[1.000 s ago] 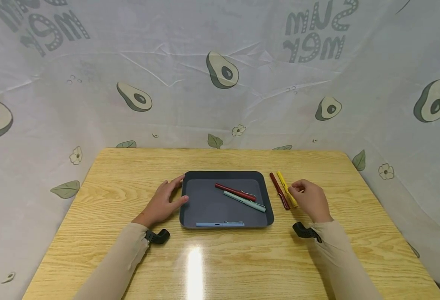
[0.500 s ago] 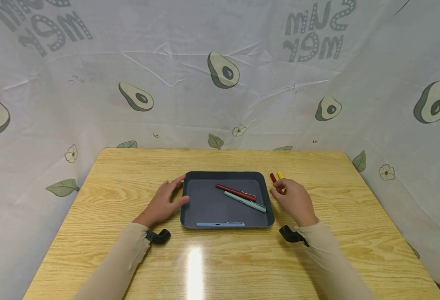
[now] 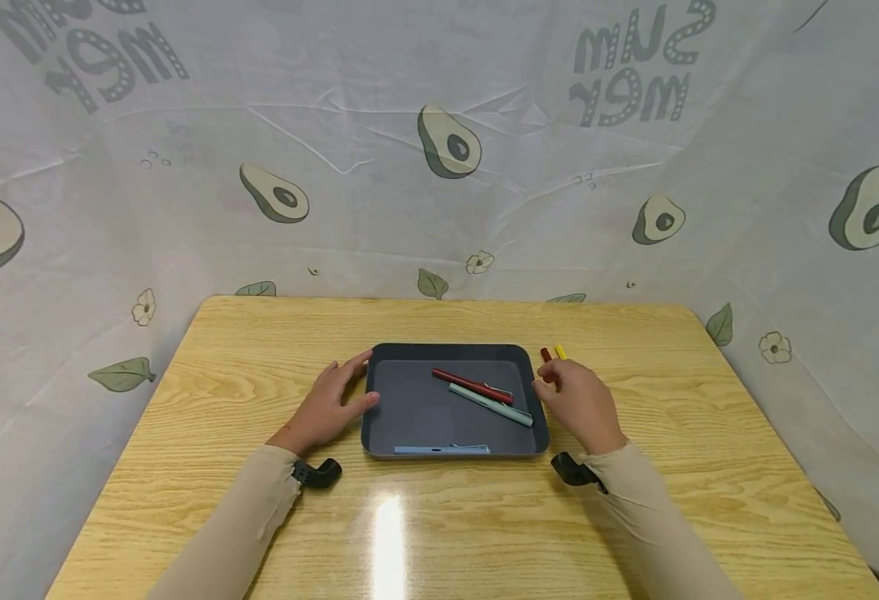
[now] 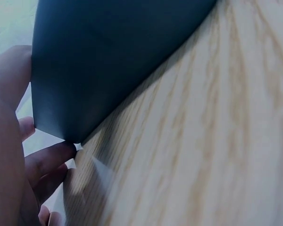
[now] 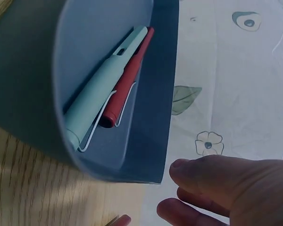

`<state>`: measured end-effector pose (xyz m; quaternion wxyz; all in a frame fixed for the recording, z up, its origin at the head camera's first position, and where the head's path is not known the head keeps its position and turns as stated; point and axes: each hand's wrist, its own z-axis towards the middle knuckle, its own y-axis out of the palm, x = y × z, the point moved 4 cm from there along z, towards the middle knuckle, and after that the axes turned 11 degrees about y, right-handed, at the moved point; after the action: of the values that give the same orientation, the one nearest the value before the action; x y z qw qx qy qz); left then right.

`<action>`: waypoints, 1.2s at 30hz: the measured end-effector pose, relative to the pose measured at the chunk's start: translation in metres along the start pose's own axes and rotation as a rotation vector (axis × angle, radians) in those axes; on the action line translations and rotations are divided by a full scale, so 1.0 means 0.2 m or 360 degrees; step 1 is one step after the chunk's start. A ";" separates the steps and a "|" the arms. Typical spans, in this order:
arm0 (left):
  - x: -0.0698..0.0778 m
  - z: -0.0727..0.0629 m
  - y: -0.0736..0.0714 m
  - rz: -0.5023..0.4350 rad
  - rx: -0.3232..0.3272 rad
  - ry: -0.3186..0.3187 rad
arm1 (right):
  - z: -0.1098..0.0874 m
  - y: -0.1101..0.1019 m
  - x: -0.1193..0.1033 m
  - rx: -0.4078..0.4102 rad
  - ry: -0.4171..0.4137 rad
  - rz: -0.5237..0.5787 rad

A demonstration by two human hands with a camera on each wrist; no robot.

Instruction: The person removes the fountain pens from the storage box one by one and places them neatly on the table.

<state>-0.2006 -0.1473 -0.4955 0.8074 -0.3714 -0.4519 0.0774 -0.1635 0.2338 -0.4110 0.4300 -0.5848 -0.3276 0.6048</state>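
A dark grey tray lies mid-table with a red pen, a mint-green pen and a light blue pen in it. My left hand rests at the tray's left side, thumb and index finger spread along the rim. Just right of the tray, my right hand is low over a dark red pen and a yellow pen, covering most of both. In the right wrist view a gap shows between thumb and fingers, beside the tray corner, and only the dark red pen's tip shows.
The pale wooden table carries a bright light reflection in front of the tray. Behind it hangs a white cloth printed with avocados and leaves. Black wrist cameras sit at both cuffs.
My right hand has moved left from the yellow pen to the dark red pen, close to the tray's right rim. My left hand and the pens in the tray have stayed put.
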 end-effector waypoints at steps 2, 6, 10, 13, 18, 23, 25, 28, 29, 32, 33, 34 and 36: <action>0.00 0.00 0.00 0.0005 -0.0002 -0.0002 | 0.00 0.00 -0.01 0.0002 -0.0013 -0.0013; -0.01 0.00 0.00 0.0007 0.0000 0.0002 | 0.00 0.02 -0.02 -0.0003 -0.0024 -0.0019; 0.00 0.00 0.00 0.0009 0.0000 0.0008 | -0.01 0.03 -0.03 -0.0016 -0.0053 -0.0037; 0.00 0.00 0.00 0.0011 -0.0008 -0.0003 | -0.01 0.04 -0.04 -0.0018 -0.0068 -0.0060; 0.00 -0.01 0.00 0.0006 -0.0009 -0.0017 | -0.01 0.05 -0.07 -0.0010 -0.0095 -0.0085; 0.01 0.00 -0.01 0.0006 -0.0009 -0.0005 | 0.00 0.07 -0.11 -0.0036 -0.0159 -0.0105; 0.01 0.00 -0.01 0.0000 -0.0014 -0.0010 | 0.01 0.07 -0.12 -0.0059 -0.0176 -0.0110; 0.01 0.01 -0.02 -0.0010 -0.0021 -0.0031 | 0.03 0.08 -0.14 -0.0081 -0.0200 -0.0123; 0.01 0.01 -0.02 -0.0014 -0.0023 -0.0039 | 0.03 0.08 -0.15 -0.0086 -0.0203 -0.0131; 0.02 0.01 -0.03 -0.0017 -0.0025 -0.0049 | 0.06 0.08 -0.16 -0.0106 -0.0201 -0.0159; 0.02 0.02 -0.03 -0.0015 -0.0027 -0.0049 | 0.06 0.08 -0.17 -0.0120 -0.0196 -0.0167; 0.02 0.02 -0.03 -0.0016 -0.0028 -0.0051 | 0.07 0.08 -0.17 -0.0134 -0.0188 -0.0180; 0.02 0.02 -0.03 -0.0018 -0.0029 -0.0052 | 0.08 0.08 -0.18 -0.0171 -0.0161 -0.0211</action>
<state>-0.2032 -0.1482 -0.4874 0.7968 -0.3748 -0.4680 0.0748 -0.1840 0.1969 -0.4088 0.4199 -0.5529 -0.4189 0.5853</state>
